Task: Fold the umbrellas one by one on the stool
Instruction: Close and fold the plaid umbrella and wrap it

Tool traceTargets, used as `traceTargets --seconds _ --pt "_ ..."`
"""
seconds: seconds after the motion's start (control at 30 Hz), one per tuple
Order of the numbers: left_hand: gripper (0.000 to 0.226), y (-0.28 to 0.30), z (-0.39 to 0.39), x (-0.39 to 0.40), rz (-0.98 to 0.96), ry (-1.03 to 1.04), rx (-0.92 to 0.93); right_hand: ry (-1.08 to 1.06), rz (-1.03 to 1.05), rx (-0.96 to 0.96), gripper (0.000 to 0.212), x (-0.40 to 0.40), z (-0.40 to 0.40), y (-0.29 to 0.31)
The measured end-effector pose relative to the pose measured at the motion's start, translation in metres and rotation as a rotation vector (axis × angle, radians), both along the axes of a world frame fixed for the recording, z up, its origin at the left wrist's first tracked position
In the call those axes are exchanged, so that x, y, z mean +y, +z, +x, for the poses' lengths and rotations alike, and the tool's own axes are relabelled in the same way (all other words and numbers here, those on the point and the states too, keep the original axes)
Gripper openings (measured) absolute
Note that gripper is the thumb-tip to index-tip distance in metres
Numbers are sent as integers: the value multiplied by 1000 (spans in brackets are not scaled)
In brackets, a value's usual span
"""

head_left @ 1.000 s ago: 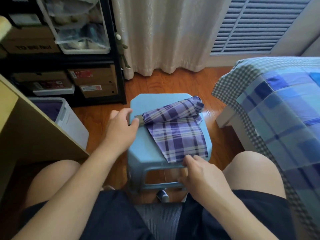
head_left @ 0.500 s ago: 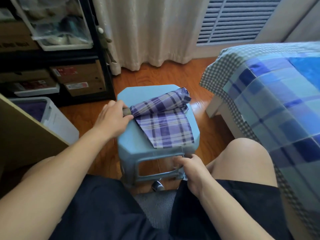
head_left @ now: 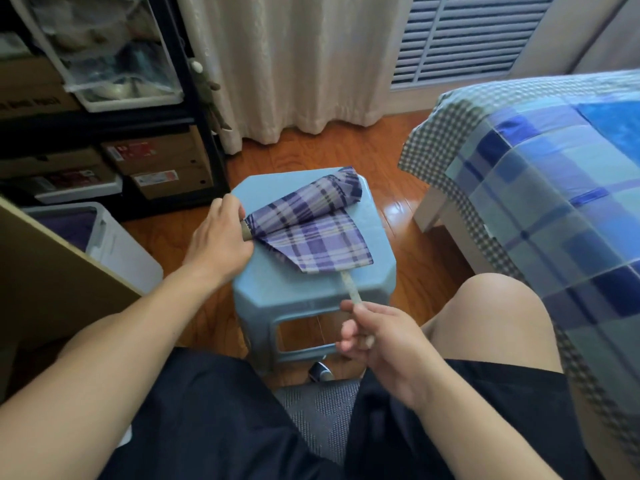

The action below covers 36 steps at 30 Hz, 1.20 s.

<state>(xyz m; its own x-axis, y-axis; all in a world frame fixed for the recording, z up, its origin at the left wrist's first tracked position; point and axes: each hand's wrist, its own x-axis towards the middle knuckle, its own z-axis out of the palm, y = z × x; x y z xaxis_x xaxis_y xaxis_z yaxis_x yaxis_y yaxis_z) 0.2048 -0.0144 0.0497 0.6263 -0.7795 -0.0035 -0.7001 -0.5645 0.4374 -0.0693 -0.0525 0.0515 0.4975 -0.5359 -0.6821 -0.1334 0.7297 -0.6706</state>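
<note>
A purple plaid umbrella (head_left: 308, 226) lies partly rolled on a light blue plastic stool (head_left: 311, 292), with one flap of canopy spread flat toward me. My left hand (head_left: 218, 240) grips the umbrella's handle end at the stool's left edge. A pale closing strap (head_left: 351, 289) runs from the flap's near edge over the stool's front rim. My right hand (head_left: 377, 337) pinches that strap's free end, just in front of the stool.
A bed with a blue checked cover (head_left: 540, 188) stands close on the right. A black shelf with boxes (head_left: 114, 133) and a white bin (head_left: 104, 244) are at the left. Behind the stool a curtain (head_left: 304, 64) hangs over the wooden floor (head_left: 408, 220). My knees flank the stool.
My right hand has taken the strap at the flap's near edge and drawn it out toward me. My left hand kept its hold on the handle end.
</note>
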Motion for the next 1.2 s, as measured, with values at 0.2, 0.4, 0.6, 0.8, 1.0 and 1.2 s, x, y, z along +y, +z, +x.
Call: traceTargets --seconds 0.2,0.4,0.6,0.8,1.0,1.2 --pt "39 -1 6 -6 137 -112 -61 67 53 -132 31 -8 -18 39" --pt "29 -6 5 9 145 -330 -356 233 -124 -350 15 -29 -9 76" --pt "68 -10 2 23 188 -454 -194 623 -145 -669 57 -88 -1 88" --pt "61 -23 13 33 32 -640 -204 794 -992 140 25 -131 61 118" --pt "56 -19 4 39 -103 -600 -155 757 -1115 379 23 -182 120 66" --pt "56 -24 4 45 -62 -524 -266 662 -831 286 25 -179 124 14"
